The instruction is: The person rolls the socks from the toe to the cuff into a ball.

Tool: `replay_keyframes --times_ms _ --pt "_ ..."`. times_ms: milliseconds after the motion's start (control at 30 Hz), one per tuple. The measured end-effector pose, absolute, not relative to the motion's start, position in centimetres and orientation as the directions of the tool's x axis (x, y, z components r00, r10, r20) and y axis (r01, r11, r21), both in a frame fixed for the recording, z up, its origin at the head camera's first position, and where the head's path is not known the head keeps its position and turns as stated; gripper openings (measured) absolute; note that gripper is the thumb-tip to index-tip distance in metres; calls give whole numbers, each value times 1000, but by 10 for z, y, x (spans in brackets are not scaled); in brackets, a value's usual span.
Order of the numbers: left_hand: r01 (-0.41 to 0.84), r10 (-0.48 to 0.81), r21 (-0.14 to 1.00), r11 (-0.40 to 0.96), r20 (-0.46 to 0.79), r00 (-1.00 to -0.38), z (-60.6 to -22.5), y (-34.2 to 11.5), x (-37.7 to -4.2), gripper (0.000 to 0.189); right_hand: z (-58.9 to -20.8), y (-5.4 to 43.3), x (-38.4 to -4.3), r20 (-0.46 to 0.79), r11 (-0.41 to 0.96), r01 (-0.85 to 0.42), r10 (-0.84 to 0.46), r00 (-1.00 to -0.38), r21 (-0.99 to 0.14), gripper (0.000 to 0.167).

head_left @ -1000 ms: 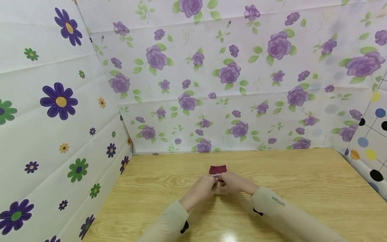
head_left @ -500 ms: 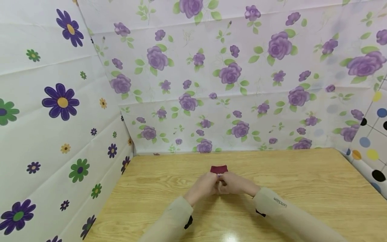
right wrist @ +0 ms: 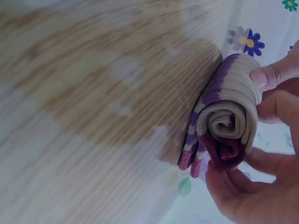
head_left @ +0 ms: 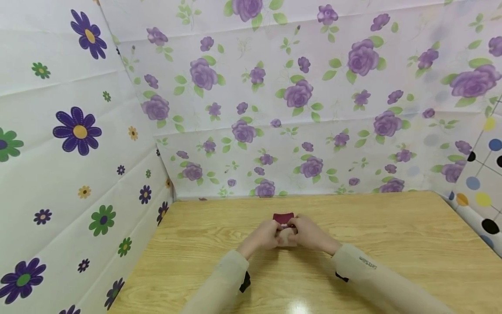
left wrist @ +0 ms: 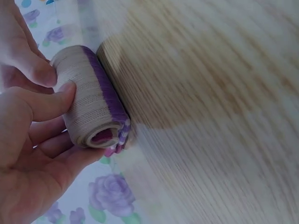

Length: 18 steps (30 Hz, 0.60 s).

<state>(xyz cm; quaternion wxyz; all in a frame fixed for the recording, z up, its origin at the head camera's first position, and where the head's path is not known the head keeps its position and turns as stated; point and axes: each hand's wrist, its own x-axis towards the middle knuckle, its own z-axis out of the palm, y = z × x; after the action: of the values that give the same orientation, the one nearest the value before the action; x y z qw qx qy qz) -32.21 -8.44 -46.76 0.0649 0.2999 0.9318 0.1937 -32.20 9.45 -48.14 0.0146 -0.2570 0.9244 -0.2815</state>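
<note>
A rolled pair of socks lies on the table, beige ribbed knit with purple and maroon bands. Its flat maroon end extends from the far side of the roll. My left hand grips one end of the roll, thumb on top and fingers underneath in the left wrist view. At the other end my right hand holds the socks, its thumb on the beige knit. Spiral layers of beige and maroon show at the roll's end in the right wrist view. Parts of the roll are hidden behind the fingers.
The wood-grain table surrounds the socks on all sides. Behind it hangs a white cloth with purple roses; a daisy-print cloth borders the left, and a dotted cloth the right.
My hands were close together over the socks and have now moved apart to either end. More of the beige roll shows between them.
</note>
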Motion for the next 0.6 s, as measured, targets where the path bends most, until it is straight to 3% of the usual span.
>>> replay_keyframes --times_ms 100,267,433,600 --pt "530 589 418 738 -15 -808 -469 -86 -326 17 -479 96 -318 215 713 -519 -478 -852 -472 16" --pt "518 596 442 732 -46 -802 -466 -86 -330 20 -480 98 -315 353 679 -669 -573 -740 -303 18" --pt "500 602 477 723 -77 -795 -463 -87 -335 23 -485 100 -318 356 672 -712 -626 -694 -205 33" --pt "483 605 504 716 -102 -790 -466 -90 -339 31 -487 101 -322 325 664 -717 -643 -693 -214 32"
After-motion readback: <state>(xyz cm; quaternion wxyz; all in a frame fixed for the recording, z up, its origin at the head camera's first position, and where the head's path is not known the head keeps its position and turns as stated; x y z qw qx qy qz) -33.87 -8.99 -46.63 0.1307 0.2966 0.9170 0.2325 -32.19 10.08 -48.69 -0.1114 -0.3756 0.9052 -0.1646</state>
